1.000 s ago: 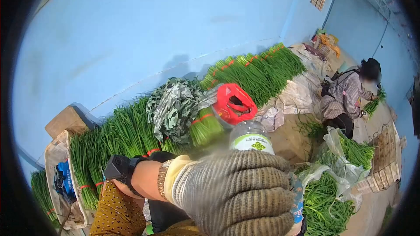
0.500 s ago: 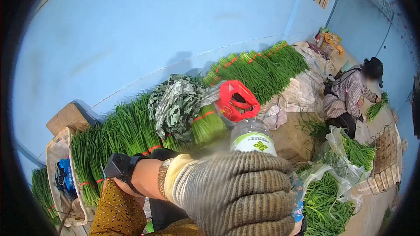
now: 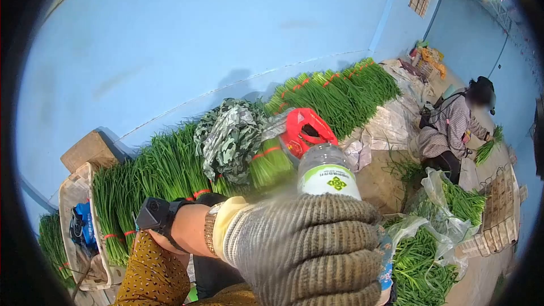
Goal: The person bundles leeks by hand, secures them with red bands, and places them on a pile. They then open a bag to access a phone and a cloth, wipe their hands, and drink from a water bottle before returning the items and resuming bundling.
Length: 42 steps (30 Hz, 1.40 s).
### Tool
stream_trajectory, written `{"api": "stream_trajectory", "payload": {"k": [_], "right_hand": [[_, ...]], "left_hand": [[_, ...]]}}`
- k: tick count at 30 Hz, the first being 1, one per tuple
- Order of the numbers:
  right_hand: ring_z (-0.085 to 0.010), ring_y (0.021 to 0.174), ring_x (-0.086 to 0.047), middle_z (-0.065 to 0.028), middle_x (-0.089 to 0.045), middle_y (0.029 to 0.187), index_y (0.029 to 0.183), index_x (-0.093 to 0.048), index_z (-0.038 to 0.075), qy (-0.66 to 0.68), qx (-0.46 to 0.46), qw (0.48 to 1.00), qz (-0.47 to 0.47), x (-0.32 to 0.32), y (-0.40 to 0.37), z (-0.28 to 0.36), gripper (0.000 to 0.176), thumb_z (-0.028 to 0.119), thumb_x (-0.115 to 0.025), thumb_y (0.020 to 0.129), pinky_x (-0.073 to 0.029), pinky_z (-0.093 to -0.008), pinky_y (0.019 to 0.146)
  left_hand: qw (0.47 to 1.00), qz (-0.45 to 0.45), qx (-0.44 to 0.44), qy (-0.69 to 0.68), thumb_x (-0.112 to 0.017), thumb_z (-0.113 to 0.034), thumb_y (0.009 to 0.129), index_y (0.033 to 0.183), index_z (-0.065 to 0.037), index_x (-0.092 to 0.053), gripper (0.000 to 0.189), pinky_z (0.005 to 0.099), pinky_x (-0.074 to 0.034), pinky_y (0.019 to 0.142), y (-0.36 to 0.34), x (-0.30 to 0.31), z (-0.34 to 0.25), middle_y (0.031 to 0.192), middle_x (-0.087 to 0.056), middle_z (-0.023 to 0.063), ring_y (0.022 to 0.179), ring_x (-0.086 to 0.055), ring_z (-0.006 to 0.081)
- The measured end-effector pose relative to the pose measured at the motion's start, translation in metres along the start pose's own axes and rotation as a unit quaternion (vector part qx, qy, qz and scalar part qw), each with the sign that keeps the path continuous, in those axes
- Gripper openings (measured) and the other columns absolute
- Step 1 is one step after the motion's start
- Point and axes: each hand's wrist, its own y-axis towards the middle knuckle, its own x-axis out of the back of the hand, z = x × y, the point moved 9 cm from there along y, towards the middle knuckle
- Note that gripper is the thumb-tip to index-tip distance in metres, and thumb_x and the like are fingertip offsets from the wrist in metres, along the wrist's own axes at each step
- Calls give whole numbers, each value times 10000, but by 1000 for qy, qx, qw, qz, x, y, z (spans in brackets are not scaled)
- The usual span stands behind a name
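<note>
My left hand (image 3: 306, 249), in a grey-brown ribbed knit glove, reaches in from the lower left with its fingers curled closed. It holds a clear plastic bottle (image 3: 328, 173) with a white and green label; the bottle's upper part rises above the glove and its lower part is hidden. A watch (image 3: 211, 229) and a strapped black device (image 3: 154, 213) are on that arm. Behind the bottle lies a red plastic bag (image 3: 309, 130). A camouflage cloth (image 3: 229, 136) rests on the greens beside it. My right hand is not in view.
Banded green bundles (image 3: 170, 158) line the blue wall (image 3: 198, 28). At the left are a white basket (image 3: 68, 192) and a cardboard box (image 3: 88, 152). Loose greens (image 3: 419, 260) and clear plastic lie at the right, near a crate (image 3: 496, 215). A person (image 3: 450, 127) there holds some greens.
The bottle has tipped slightly or risen a little above the glove, showing more of its label. The person at the right has shifted slightly, and the view has moved a little.
</note>
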Motion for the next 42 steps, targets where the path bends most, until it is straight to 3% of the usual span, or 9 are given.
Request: {"api": "stream_trajectory", "payload": {"k": [13, 15, 16, 18, 22, 33, 36, 39, 42], "right_hand": [[-124, 884, -583, -38, -647, 1001, 1128, -633, 18, -35, 90, 995, -20, -6, -10, 56, 445, -28, -750, 701, -485, -270, 801], [-133, 898, -592, -56, -652, 1013, 1103, -632, 9, -4, 119, 993, -12, -6, -16, 70, 481, -8, -792, 650, -494, -282, 794], [-206, 955, -607, -97, -630, 1075, 1103, -601, 2, -24, 141, 989, -23, -6, -19, 73, 522, 189, -803, 660, -492, -329, 859], [-213, 954, -608, -100, -627, 1067, 1110, -601, 8, -50, 220, 973, -37, -7, -29, 94, 636, 310, -876, 623, -492, -330, 857], [-237, 946, -632, -138, -650, 1069, 1076, -638, 34, -106, 264, 955, 79, -58, -38, 120, 500, 41, -847, 621, -516, -339, 805], [-342, 880, -620, -123, -642, 1017, 1074, -662, 106, -460, 400, 730, 309, -159, -36, 109, 449, 81, -807, 649, -507, -431, 719], [-351, 842, -614, -129, -640, 1001, 1060, -649, 104, -510, 408, 651, 387, -159, -37, 92, 423, 191, -796, 674, -494, -446, 716], [-244, 1001, -624, -129, -607, 1262, 1326, -567, 178, -597, 366, 568, 431, -156, -38, 76, 386, 228, -606, 946, -501, -419, 879], [-359, 853, -616, -134, -632, 964, 1075, -638, 99, -583, 277, 687, 335, -141, -18, 67, 472, 277, -793, 665, -494, -444, 739]], "left_hand": [[991, -114, -43, 52, -627, -186, 818, 1017, -7, -654, 269, 461, -554, 803, -55, -11, 1, 1002, -654, 156, 883, -658, 314], [995, -88, 1, 36, -631, -171, 833, 1004, -13, -655, 234, 460, -551, 820, -67, -21, 9, 1015, -659, 153, 909, -659, 310], [996, -44, 77, -12, -617, -158, 853, 1015, -16, -648, 217, 471, -543, 841, -72, -25, 15, 1037, -657, 157, 934, -656, 319], [963, 44, 238, -119, -588, -131, 894, 1037, -23, -635, 185, 494, -527, 883, -92, -41, 19, 1083, -653, 165, 986, -651, 336], [863, -51, 455, -214, -744, -243, 767, 1090, -59, -578, 407, 417, -507, 740, -162, -84, 43, 990, -620, 127, 881, -625, 341], [876, -76, 466, -93, -825, -289, 680, 1027, -51, -587, 483, 430, -495, 680, -213, -110, 44, 888, -612, 148, 821, -612, 369], [854, -68, 474, -206, -783, -270, 729, 999, -47, -581, 404, 438, -487, 681, -224, -126, 42, 878, -602, 154, 820, -599, 387], [847, -43, 474, -237, -772, -275, 743, 999, -42, -570, 401, 436, -493, 706, -232, -145, 39, 901, -602, 163, 853, -597, 389], [846, -80, 477, -225, -755, -245, 739, 1011, -32, -562, 396, 432, -497, 723, -228, -127, 38, 919, -603, 168, 875, -594, 386]]}}
